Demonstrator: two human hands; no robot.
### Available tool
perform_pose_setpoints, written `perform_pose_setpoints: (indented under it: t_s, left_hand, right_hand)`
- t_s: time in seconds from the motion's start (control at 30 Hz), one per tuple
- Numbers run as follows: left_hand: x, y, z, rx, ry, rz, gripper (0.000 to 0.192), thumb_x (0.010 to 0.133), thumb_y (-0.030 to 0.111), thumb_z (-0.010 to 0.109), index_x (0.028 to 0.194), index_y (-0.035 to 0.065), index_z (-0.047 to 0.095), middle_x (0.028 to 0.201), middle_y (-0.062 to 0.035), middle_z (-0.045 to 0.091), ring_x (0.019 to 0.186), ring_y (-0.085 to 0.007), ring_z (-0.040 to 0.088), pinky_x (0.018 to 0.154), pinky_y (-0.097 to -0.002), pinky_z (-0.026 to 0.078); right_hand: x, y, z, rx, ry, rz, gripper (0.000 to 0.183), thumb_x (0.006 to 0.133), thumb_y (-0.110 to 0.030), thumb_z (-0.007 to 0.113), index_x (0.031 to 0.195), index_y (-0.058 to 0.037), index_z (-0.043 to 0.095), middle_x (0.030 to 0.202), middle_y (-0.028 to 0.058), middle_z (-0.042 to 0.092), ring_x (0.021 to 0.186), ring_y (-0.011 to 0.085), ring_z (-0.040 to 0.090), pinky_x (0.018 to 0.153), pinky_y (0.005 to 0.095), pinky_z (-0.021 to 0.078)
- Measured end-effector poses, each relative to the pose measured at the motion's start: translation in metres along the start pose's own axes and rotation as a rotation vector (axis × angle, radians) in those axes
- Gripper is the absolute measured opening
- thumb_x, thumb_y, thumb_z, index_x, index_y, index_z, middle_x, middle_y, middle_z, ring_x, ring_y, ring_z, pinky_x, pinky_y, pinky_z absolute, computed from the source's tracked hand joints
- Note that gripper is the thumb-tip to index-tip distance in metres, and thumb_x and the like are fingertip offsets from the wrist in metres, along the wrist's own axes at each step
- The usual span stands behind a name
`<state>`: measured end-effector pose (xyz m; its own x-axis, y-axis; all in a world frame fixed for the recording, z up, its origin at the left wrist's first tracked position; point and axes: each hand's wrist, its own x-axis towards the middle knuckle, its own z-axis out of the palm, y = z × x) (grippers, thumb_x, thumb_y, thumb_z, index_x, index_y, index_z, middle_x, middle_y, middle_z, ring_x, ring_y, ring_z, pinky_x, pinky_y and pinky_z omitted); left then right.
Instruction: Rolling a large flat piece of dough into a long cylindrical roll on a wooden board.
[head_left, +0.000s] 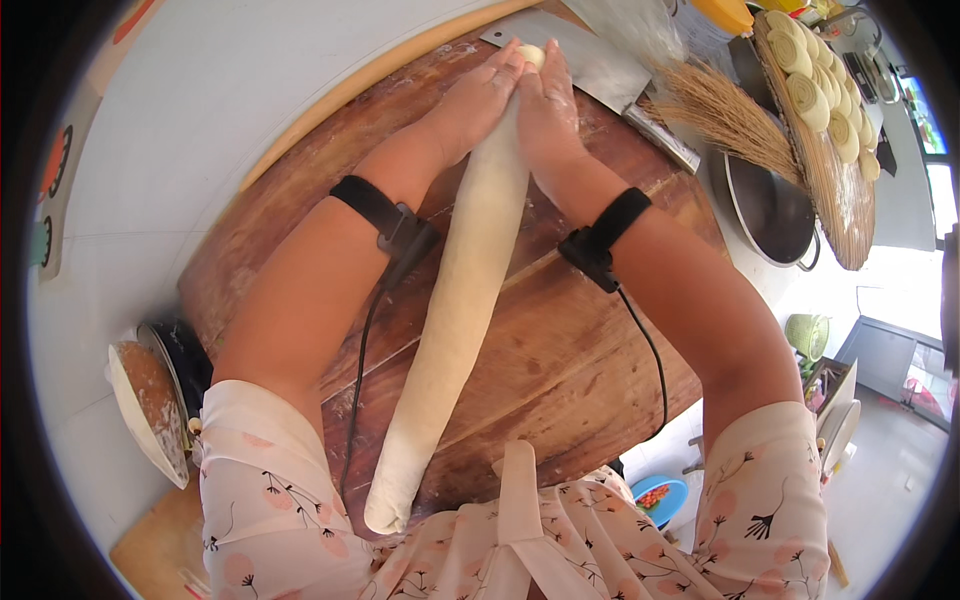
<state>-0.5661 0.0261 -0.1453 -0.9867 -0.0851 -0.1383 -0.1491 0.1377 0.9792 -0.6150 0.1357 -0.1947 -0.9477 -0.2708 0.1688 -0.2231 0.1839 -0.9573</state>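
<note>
A long, thick roll of dough (472, 285) lies lengthwise on a round wooden board (570, 352), its near end close to my blouse. Both hands cup its far end. My left hand (484, 94) presses against the left side of the roll, and my right hand (549, 105) against the right side, fingers pointing away from me. The rounded tip of the dough shows between my fingertips. Just beyond my hands lies a broad flat metal blade (592, 64) with a metal tube-like handle (661, 139) at the board's far right edge.
Right of the board are a straw whisk broom (727, 112), a dark wok (772, 214) and a round slatted tray (844, 202) bearing several coiled dough rolls (808, 101). A bowl with floury residue (154, 390) stands at the left. A blue basin (664, 499) sits lower down at the right.
</note>
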Motion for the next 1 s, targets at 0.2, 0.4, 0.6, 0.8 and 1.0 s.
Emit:
perform_pose_setpoints:
  t_s: [0.2, 0.4, 0.6, 0.8, 1.0]
  left_hand:
    - [-0.003, -0.017, 0.006, 0.244, 0.086, 0.225, 0.064, 0.113, 0.040, 0.042, 0.169, 0.0196, 0.017, 0.168, -0.0148, 0.034, 0.152, -0.0237, 0.034, 0.122, -0.0340, 0.028]
    - [-0.018, -0.007, 0.004, 0.166, 0.021, 0.038, 0.068, 0.113, 0.040, 0.041, 0.169, 0.0197, 0.009, 0.170, -0.0177, 0.029, 0.154, -0.0270, 0.031, 0.123, -0.0349, 0.028]
    - [-0.036, -0.017, 0.013, 0.279, 0.043, 0.081, 0.078, 0.111, 0.049, 0.044, 0.169, 0.0195, 0.002, 0.170, -0.0205, 0.026, 0.156, -0.0291, 0.028, 0.124, -0.0356, 0.026]
    - [-0.043, -0.022, 0.004, 0.350, -0.009, 0.179, 0.068, 0.113, 0.040, 0.041, 0.169, 0.0170, 0.008, 0.171, -0.0202, 0.024, 0.158, -0.0317, 0.025, 0.125, -0.0370, 0.024]
    - [-0.034, -0.021, 0.011, 0.333, 0.064, 0.308, 0.065, 0.113, 0.034, 0.041, 0.168, 0.0140, 0.012, 0.173, -0.0182, 0.018, 0.159, -0.0299, 0.020, 0.127, -0.0360, 0.020]
  right_hand:
    - [-0.022, -0.023, -0.020, 0.220, -0.193, 0.164, 0.072, 0.110, -0.038, 0.039, 0.164, 0.0024, 0.014, 0.173, 0.0189, 0.013, 0.160, 0.0321, 0.014, 0.129, 0.0369, 0.0177]
    - [-0.041, -0.041, -0.025, 0.100, -0.176, 0.172, 0.078, 0.111, -0.046, 0.036, 0.166, -0.0013, 0.004, 0.174, 0.0164, 0.012, 0.160, 0.0298, 0.013, 0.127, 0.0341, 0.0175]
    - [-0.084, -0.059, -0.006, 0.096, -0.020, 0.117, 0.076, 0.113, -0.043, 0.035, 0.165, 0.0018, 0.002, 0.174, 0.0201, 0.003, 0.161, 0.0332, 0.005, 0.130, 0.0367, 0.0126]
    - [-0.070, -0.025, -0.011, 0.029, -0.044, 0.017, 0.066, 0.112, -0.029, 0.038, 0.165, 0.0005, 0.010, 0.173, 0.0189, 0.012, 0.160, 0.0326, 0.013, 0.129, 0.0371, 0.0161]
    - [-0.053, -0.038, -0.005, 0.101, 0.057, 0.015, 0.058, 0.109, -0.012, 0.037, 0.163, 0.0011, 0.021, 0.171, 0.0189, 0.022, 0.158, 0.0318, 0.021, 0.129, 0.0363, 0.0207]
